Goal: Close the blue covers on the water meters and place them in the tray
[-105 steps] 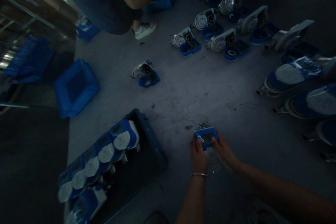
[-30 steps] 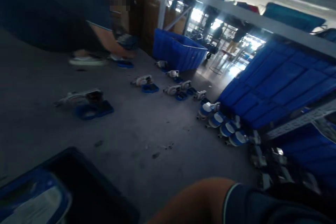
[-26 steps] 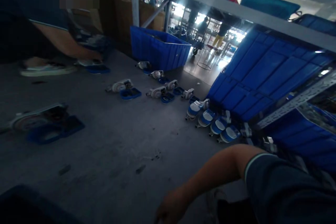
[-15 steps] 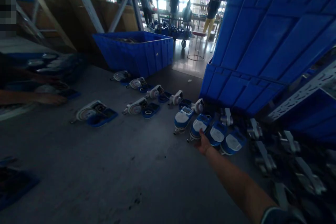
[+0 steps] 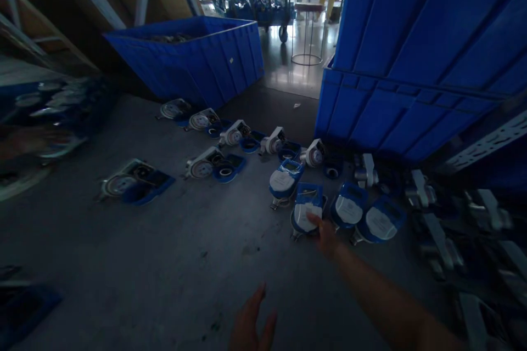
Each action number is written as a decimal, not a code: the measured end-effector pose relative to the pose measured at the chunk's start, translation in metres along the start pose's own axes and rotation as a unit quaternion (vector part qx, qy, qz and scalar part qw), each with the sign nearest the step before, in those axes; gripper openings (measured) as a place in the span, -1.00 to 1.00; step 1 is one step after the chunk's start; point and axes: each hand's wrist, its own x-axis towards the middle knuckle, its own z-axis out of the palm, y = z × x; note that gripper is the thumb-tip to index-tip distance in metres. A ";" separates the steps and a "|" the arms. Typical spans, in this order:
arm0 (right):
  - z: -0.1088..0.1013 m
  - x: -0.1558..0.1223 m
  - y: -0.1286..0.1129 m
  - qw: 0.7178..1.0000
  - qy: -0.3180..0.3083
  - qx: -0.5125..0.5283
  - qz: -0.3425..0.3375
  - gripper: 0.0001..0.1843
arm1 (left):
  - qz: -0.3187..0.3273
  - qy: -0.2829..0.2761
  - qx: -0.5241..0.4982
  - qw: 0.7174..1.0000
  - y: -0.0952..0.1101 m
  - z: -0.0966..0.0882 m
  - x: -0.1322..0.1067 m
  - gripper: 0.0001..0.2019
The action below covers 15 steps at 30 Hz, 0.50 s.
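Note:
My right hand [image 5: 327,236] is closed around the side of a water meter [image 5: 307,216] with a blue cover and a white round face, its thumb on the face. Just to the right lie two similar covered meters [image 5: 348,209], and one more [image 5: 283,181] is up and to the left. At the bottom of the view is my left hand [image 5: 252,323], its fingers apart, holding nothing over the grey surface. Opened meters [image 5: 201,167] with their blue covers beside them stand in rows farther back.
A blue bin [image 5: 197,60] stands behind the rows, and stacked blue crates [image 5: 387,109] rise at the right. More meters [image 5: 436,241] crowd the right side. A co-worker's blurred hand [image 5: 33,140] is at the left. Beyond are a stool [image 5: 308,8], a cart and people.
My right hand has drawn the meter slightly nearer and away from the ones on its right. My left hand has come into view at the bottom. The view has tilted down.

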 end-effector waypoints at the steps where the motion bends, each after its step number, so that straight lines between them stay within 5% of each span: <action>1: -0.006 -0.012 0.011 1.000 -0.016 -0.005 0.019 -0.43 | -0.044 -0.007 -0.035 0.998 0.009 0.007 0.003 -0.43; 4: -0.025 -0.056 0.042 0.989 -0.105 -0.032 0.096 -0.43 | -0.173 -0.010 -0.165 0.971 0.018 0.021 0.004 -0.30; 6: -0.040 -0.087 0.060 0.971 -0.182 -0.057 0.143 -0.43 | -0.253 -0.006 -0.281 0.926 0.013 0.034 -0.006 -0.25; 8: -0.054 -0.116 0.075 0.945 -0.256 -0.082 0.186 -0.38 | -0.323 -0.007 -0.418 0.849 0.007 0.052 -0.027 -0.26; 11: -0.069 -0.148 0.089 0.905 -0.326 -0.150 0.229 -0.21 | -0.397 0.017 -0.598 0.696 0.009 0.080 -0.071 -0.30; 13: -0.071 -0.160 0.093 0.889 -0.330 -0.272 0.164 -0.12 | -0.420 0.054 -0.666 0.615 0.016 0.093 -0.097 -0.29; 15: -0.065 -0.169 0.096 0.846 -0.327 -0.418 0.042 -0.15 | -0.420 0.083 -0.696 0.576 0.021 0.100 -0.115 -0.28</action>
